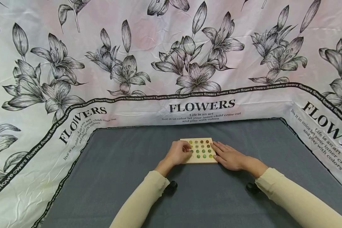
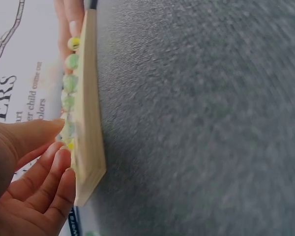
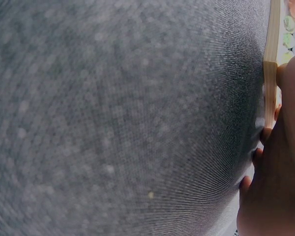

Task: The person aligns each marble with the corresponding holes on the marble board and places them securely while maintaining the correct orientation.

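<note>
A square wooden board (image 1: 202,162) lies on the grey cloth, set with rows of glass marbles (image 1: 204,156) in yellow, green, amber and brown. At its left side my left hand (image 1: 179,152) bends over the board, thumb and fingertips at a pale green marble (image 2: 69,130) in the left column, which they pinch. The fingers partly hide that column. My right hand (image 1: 231,157) lies along the board's right edge, its fingers extended and touching the side. In the right wrist view the board's corner (image 3: 270,70) shows beside the thumb.
Grey cloth (image 1: 117,177) covers the table around the board. Behind and at both sides hangs a white floral sheet (image 1: 142,110) with printed lettering. Dark wrist devices (image 1: 171,187) sit under both cream sleeves (image 1: 142,199).
</note>
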### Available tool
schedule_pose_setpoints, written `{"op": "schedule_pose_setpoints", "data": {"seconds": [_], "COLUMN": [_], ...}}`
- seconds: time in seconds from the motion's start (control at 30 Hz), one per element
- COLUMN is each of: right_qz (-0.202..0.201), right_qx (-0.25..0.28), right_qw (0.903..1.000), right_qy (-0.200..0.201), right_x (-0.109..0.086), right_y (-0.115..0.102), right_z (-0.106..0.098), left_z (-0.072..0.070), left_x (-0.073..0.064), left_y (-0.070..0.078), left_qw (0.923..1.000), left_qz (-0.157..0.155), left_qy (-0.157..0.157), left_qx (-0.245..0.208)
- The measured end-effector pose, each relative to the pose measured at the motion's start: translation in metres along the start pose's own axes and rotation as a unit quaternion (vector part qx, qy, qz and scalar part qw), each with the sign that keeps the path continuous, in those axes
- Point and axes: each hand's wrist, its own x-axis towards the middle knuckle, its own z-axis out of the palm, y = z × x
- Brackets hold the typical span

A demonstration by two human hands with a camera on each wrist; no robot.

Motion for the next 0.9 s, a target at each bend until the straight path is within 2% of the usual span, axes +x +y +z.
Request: {"op": "schedule_pose_setpoints", "data": {"seconds": [0.23, 0.5, 0.67, 0.9], "right_qz": [0.01, 0.014, 0.013, -0.004], "right_qx": [-0.005, -0.004, -0.005, 0.001], "right_qw": [0.9999, 0.9999, 0.9999, 1.0], "right_qy": [-0.002, -0.005, -0.006, 0.004], "right_x": [0.004, 0.005, 0.004, 0.002], "right_y": [0.005, 0.007, 0.008, 0.007], "right_z": [0.004, 0.002, 0.003, 0.005], "left_z": [-0.019, -0.044, -0.053, -0.058], "left_x": [-0.006, -0.015, -0.023, -0.034], "left_y": [-0.002, -0.012, -0.018, -0.031], "left_qw": [0.9999, 0.9998, 0.9993, 0.999], "left_qz": [-0.006, -0.012, -0.028, -0.032], "left_qy": [0.004, 0.011, 0.017, 0.024], "left_qx": [-0.009, 0.011, 0.016, 0.02]}}
